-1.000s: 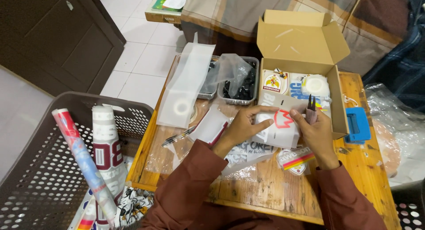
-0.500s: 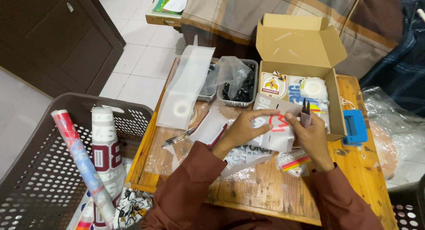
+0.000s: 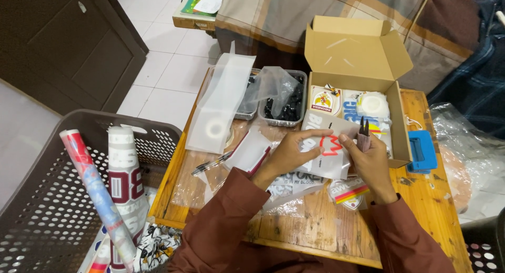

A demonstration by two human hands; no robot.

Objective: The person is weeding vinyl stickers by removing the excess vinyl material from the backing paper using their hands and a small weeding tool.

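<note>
Head view shows my left hand (image 3: 288, 156) and right hand (image 3: 371, 161) pinching a white sticker sheet with a red cut-out shape (image 3: 329, 151) over the wooden table (image 3: 315, 225), dark tweezers (image 3: 363, 129) also gripped in the right, so I judge peeling is underway, calling for a fine lift at the red edge.

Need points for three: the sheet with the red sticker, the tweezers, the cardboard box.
sheet with the red sticker (image 3: 330, 147): head view, on the red shape in the middle of the sheet.
tweezers (image 3: 363, 127): head view, on the dark tips above the right hand.
cardboard box (image 3: 353, 48): head view, on the inside of the open lid.
</note>
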